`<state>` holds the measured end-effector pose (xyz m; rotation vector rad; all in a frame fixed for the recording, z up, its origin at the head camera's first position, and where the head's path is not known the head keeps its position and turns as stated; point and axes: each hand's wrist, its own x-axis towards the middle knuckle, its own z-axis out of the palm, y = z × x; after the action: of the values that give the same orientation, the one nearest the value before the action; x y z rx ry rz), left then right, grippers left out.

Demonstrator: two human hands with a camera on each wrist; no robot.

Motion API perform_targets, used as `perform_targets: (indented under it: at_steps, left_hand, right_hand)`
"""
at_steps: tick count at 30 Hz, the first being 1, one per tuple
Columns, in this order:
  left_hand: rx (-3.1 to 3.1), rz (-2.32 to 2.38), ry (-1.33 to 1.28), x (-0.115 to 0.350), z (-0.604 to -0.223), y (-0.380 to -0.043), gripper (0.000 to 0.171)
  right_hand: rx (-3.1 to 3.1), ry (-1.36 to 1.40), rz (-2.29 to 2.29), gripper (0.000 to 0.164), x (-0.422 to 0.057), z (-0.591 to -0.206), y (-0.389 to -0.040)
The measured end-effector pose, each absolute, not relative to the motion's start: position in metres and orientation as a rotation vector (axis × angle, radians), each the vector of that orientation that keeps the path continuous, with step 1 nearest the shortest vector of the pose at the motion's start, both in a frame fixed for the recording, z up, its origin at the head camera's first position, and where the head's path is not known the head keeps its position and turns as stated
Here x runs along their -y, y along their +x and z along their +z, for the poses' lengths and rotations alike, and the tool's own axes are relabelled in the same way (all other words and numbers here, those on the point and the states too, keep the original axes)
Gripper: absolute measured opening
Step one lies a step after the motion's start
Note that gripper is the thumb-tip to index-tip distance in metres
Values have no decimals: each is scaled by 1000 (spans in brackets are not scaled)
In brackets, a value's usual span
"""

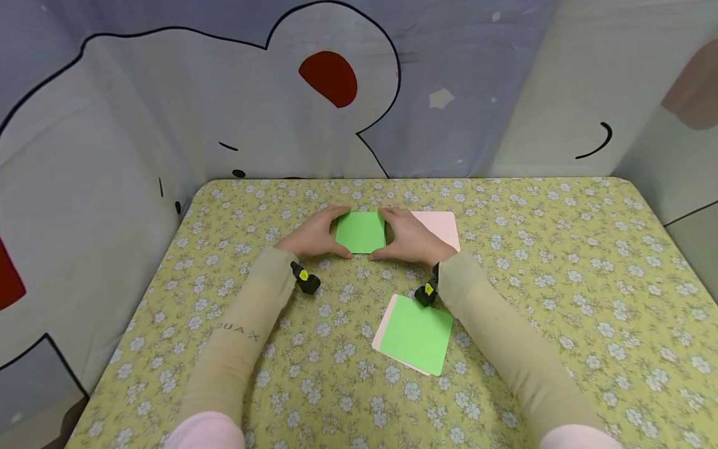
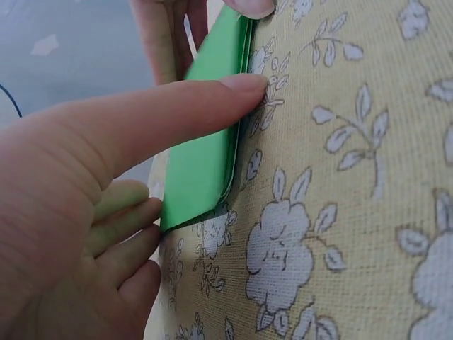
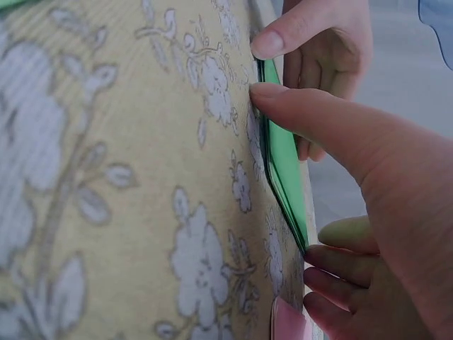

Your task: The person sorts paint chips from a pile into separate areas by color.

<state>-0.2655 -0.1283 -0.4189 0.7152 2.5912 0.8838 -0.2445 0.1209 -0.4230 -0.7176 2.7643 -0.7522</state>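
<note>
Near the far side of the table lies a small stack of green square paper cards (image 1: 360,232), its thin layers showing along the edge in the left wrist view. My left hand (image 1: 318,234) grips its left side, thumb (image 2: 212,103) at the near edge and fingers round the far corner. From the right, my right hand (image 1: 414,238) holds the same stack, with its thumb (image 3: 318,120) also along the near edge. The two thumb tips are close together. A pink card (image 1: 443,224) lies partly behind the right hand.
Closer to me, a green square card (image 1: 417,337) rests askew over a pink card (image 1: 383,327), by the right wrist. Yellow flowered cloth (image 1: 561,324) covers the table. A printed curtain (image 1: 449,143) hangs along the back and sides.
</note>
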Motion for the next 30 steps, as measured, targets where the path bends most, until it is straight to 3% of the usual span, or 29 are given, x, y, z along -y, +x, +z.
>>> perform_targets:
  at_steps: [30]
  left_hand:
    - [-2651, 933, 795, 114, -406, -228, 107]
  right_hand:
    - [-2831, -836, -746, 109, -149, -391, -206]
